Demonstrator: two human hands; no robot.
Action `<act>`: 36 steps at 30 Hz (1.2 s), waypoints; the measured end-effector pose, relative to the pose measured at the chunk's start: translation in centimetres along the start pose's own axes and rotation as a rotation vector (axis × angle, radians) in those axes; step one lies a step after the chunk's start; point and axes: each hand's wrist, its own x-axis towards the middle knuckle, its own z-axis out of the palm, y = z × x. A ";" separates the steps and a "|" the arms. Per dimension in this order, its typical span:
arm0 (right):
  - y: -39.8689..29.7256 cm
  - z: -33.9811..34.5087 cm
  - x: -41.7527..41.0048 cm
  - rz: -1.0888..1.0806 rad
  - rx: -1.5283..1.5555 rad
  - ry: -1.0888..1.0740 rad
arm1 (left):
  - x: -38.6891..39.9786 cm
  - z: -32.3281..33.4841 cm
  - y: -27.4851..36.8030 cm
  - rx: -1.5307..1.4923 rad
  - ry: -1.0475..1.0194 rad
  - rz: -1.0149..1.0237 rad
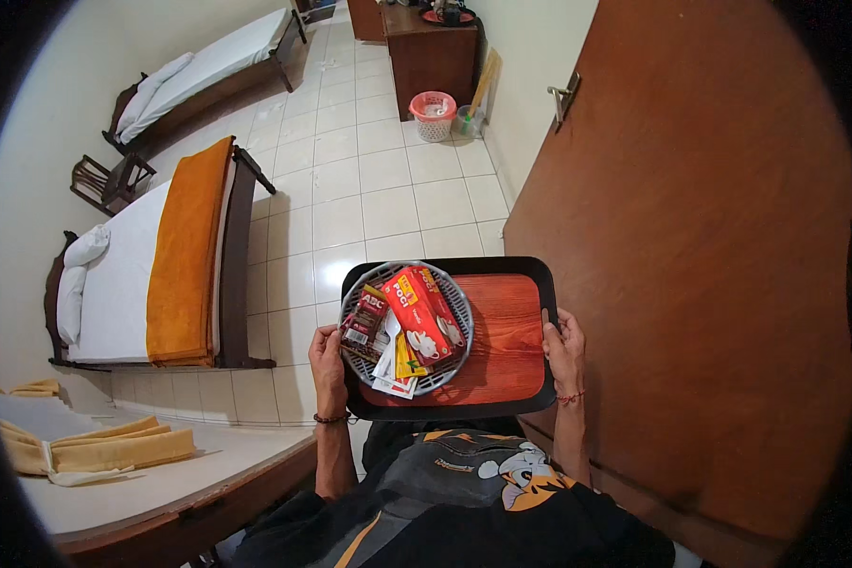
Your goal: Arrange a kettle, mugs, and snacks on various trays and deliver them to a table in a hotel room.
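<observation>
My left hand (329, 369) grips the left end of a black-rimmed serving tray (508, 319) with a red wood-grain base. The tray's right end is held by my right hand (565, 351), with the thumb on the rim by the handle slot. On the tray's left half rests a round grey plastic basket (461, 380). Inside it lie red Poci tea boxes (417, 312), dark red ABC sachets (369, 312), a white plastic spoon (392, 328), a yellow sachet (406, 358) and white packets (395, 383).
A brown wooden door (696, 248) stands close on my right. To the left are a bed with an orange blanket (188, 255), a farther bed (206, 67), a wooden chair (110, 181) and a tied curtain (113, 447). Ahead are a cabinet (433, 64) and a pink-rimmed bin (434, 121).
</observation>
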 end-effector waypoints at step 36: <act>-8.9 25.7 33.8 0.014 0.042 -0.024 | 40.8 5.0 10.9 0.029 0.038 -0.010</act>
